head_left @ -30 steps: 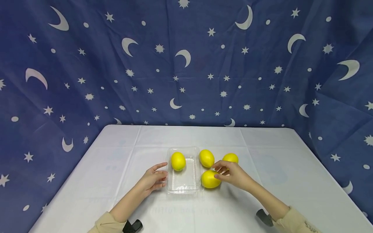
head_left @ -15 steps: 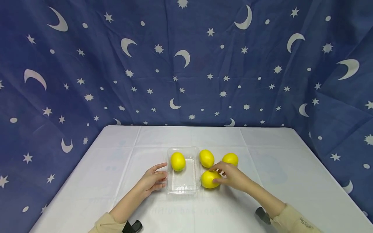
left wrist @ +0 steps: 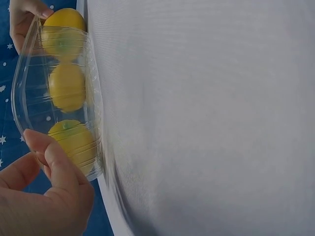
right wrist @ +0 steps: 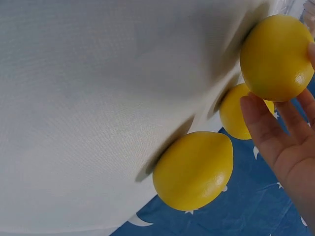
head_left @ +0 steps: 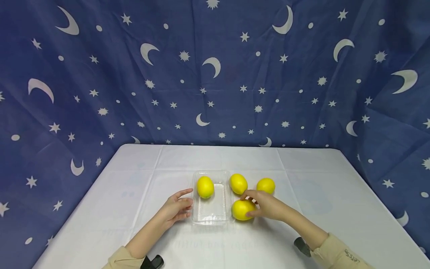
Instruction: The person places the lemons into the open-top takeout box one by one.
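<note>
My right hand [head_left: 267, 205] curls round the nearest yellow lemon [head_left: 241, 210], just right of a clear plastic box [head_left: 215, 222]. In the right wrist view its fingers reach under that lemon [right wrist: 273, 56]. My left hand [head_left: 176, 209] is at the box's left side, its fingers loosely spread and fingertips right at the rim. Through the clear wall [left wrist: 29, 98], the left wrist view shows several lemons. One lemon [head_left: 205, 186] sits inside the box, toward its back left.
Two more lemons lie on the white tablecloth [head_left: 302, 175]: one lemon [head_left: 238, 183] beside the box's right wall, another lemon [head_left: 266, 185] behind my right hand. A dark blue curtain [head_left: 215, 74] with moons and stars hangs behind the table.
My right hand's fingers have closed in round the nearest lemon, which has shifted slightly toward me. The left hand and the box have stayed in place.
</note>
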`<state>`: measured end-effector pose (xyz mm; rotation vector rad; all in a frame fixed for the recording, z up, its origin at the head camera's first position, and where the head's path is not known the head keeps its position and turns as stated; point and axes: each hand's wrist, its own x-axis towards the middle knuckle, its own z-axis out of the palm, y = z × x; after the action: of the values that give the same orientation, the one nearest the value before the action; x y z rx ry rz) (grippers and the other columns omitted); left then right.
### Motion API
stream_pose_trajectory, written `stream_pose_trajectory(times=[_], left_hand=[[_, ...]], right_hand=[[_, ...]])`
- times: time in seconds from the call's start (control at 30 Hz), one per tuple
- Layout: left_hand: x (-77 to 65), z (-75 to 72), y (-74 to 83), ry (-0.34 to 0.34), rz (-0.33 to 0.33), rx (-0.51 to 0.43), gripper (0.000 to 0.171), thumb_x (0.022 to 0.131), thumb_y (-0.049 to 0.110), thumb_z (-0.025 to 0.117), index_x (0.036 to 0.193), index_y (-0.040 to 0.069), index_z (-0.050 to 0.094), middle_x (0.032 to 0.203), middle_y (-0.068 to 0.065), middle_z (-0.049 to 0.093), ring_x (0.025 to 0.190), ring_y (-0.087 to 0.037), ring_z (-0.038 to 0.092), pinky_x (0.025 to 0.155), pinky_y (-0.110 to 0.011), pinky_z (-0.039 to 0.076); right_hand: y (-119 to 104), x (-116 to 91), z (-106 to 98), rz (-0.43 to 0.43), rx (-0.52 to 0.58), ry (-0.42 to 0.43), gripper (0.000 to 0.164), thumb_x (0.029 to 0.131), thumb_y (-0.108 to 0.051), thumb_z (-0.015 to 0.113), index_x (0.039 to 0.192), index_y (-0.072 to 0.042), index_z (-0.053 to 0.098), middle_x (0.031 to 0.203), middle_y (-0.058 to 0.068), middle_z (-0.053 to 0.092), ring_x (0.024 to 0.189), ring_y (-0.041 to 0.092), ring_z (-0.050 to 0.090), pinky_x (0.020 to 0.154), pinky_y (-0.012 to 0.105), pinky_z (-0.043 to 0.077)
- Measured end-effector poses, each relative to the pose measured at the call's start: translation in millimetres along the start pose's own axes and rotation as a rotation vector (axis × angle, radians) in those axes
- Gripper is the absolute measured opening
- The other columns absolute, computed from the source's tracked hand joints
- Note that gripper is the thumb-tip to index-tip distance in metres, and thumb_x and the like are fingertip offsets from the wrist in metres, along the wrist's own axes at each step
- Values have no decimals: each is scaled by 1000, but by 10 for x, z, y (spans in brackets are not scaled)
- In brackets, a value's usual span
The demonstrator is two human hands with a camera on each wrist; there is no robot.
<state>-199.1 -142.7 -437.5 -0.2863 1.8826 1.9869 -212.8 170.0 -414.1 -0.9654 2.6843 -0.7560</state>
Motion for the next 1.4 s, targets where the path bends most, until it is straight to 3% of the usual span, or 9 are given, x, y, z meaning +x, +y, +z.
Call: stream_pose_trajectory(times=[0.4,0.67,1.03,1.4], left_hand=[[-5,-7,-5,-7,8,4,51,91,2,54,140,5,39,92,-2,56,74,-10,55,60,-19,52],[-19,-13,5,-18,19,15,52,92,3,54,141,5,37,91,-1,56,74,-9,55,60,-18,53],[-25,-2,4,-12,10,19,51,92,3,54,140,6,39,93,-2,56,74,-9,55,60,-17,53],[-40,15,11,5,11,14,50,92,3,54,139,5,40,92,-3,57,73,-10,54,59,-18,52]], right_hand=[[-19,-33,10,-39,-47,-61,49,73,-15,79,117,-13,59,108,-1,56,82,7,47,71,20,48],[-58,-40,33,-17,-99,-59,49,73,-18,80,116,-14,58,113,-3,61,100,12,57,93,36,50],[-53,-59,78,25,-109,-14,49,72,-18,80,114,-9,57,111,3,64,96,14,57,90,37,52],[-56,-105,56,49,-93,16,43,72,-17,80,107,-11,56,103,1,64,88,11,56,83,34,53]])
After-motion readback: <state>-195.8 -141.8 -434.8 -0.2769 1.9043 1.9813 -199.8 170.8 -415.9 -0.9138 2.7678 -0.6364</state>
